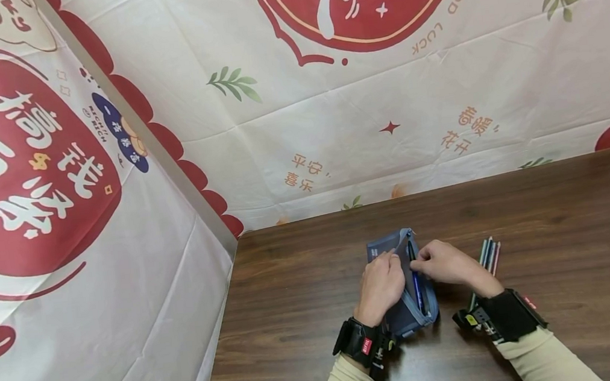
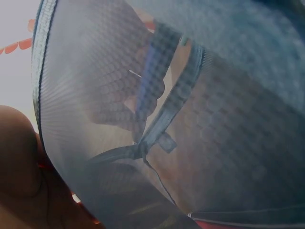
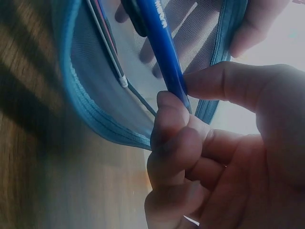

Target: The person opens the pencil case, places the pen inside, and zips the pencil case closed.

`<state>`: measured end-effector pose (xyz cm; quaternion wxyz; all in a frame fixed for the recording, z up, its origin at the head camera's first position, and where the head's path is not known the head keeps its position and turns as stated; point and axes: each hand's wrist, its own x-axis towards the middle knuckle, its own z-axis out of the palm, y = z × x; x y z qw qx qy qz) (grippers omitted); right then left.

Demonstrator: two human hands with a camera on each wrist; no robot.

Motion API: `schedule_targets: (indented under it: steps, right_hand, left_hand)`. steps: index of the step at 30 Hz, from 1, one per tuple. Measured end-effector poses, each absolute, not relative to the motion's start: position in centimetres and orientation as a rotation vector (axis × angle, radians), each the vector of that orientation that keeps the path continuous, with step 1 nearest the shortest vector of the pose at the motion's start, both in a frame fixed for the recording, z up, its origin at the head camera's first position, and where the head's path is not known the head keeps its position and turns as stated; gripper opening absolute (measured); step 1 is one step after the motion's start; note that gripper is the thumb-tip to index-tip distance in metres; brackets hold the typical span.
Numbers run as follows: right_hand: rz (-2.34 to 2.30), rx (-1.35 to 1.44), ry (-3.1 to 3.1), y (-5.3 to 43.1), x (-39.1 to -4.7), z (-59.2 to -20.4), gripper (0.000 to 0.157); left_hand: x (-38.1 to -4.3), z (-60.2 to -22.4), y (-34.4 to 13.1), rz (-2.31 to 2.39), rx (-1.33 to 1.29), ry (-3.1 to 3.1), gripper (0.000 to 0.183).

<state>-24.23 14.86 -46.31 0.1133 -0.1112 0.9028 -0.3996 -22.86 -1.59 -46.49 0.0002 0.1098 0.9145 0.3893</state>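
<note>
A blue-grey mesh pencil case (image 1: 388, 243) lies unzipped on the table. My left hand (image 1: 383, 283) grips its left edge and holds the opening apart. At the mouth, my right hand (image 1: 450, 262) pinches the end of a blue pen (image 3: 164, 52) between thumb and fingers. White lettering and a dark clip show on the pen's barrel, which reaches inside the case. Deeper in the case, the right wrist view shows a thin pencil (image 3: 110, 52) with a pale end. Through the mesh in the left wrist view, the blue pen (image 2: 150, 71) appears blurred.
Several coloured pencils (image 1: 489, 254) lie on the brown wooden table (image 1: 292, 288), partly behind my right wrist. A printed white cloth (image 1: 331, 121) hangs along the far edge, and another (image 1: 144, 277) along the left side.
</note>
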Motion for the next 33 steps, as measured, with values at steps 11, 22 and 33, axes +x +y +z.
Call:
schedule_targets:
  steps: [11,22,33]
  right_hand:
    - [-1.165,-0.329,2.655,14.62,-24.12,-46.41,0.035]
    - [-1.141,-0.350,2.686,14.58,-24.16,-46.43,0.038]
    - [-1.145,-0.324,2.675,14.66,-23.96,-46.19,0.037]
  left_hand:
    - [-22.89,-46.46,-1.49,1.216,0.338,2.875,0.048]
    - [-22.86,-46.58,-1.61,1.226,0.340,2.852,0.048]
    - [-22.81,-46.58,-1.63,1.232,0.338,2.860,0.048]
